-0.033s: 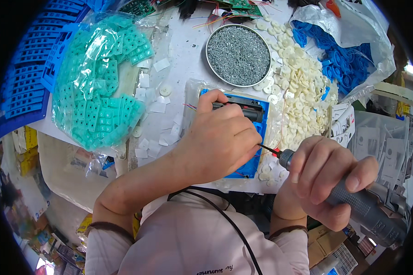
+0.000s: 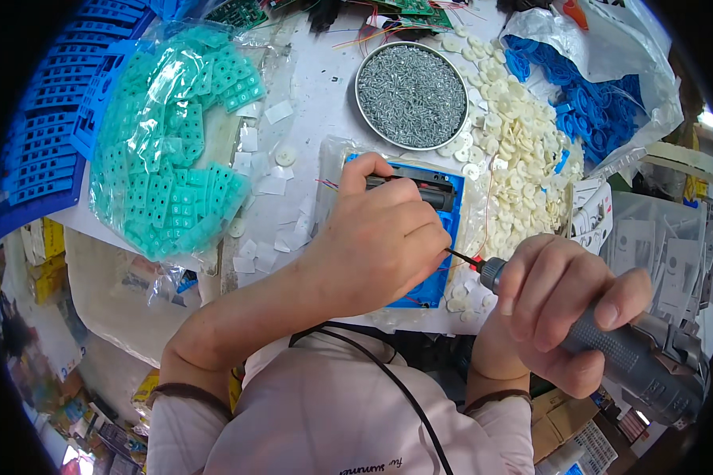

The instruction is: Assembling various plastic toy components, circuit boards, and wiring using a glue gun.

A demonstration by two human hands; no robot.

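My right hand point(image 2: 566, 305) is wrapped around a grey electric screwdriver point(image 2: 610, 348), held off to the right. Its thin dark bit points left, and its tip meets the edge of my left hand point(image 2: 388, 245). That hand lies over a shallow blue plastic casing point(image 2: 428, 297), its fingers curled and bent inward. Its fingertips and thumb are mostly hidden, so what they pinch cannot be made out. A dark elongated part point(image 2: 436, 196) sits along the far side of the casing. Thin red wire shows near the casing's right edge.
A round metal dish of small screws point(image 2: 412, 95) stands beyond the casing. Cream plastic discs point(image 2: 523, 150) are heaped to the right, before a bag of blue parts point(image 2: 602, 111). Bagged green keypads point(image 2: 174, 142) and stacked blue casings point(image 2: 55, 87) lie left. Circuit boards point(image 2: 408, 8) are at the back.
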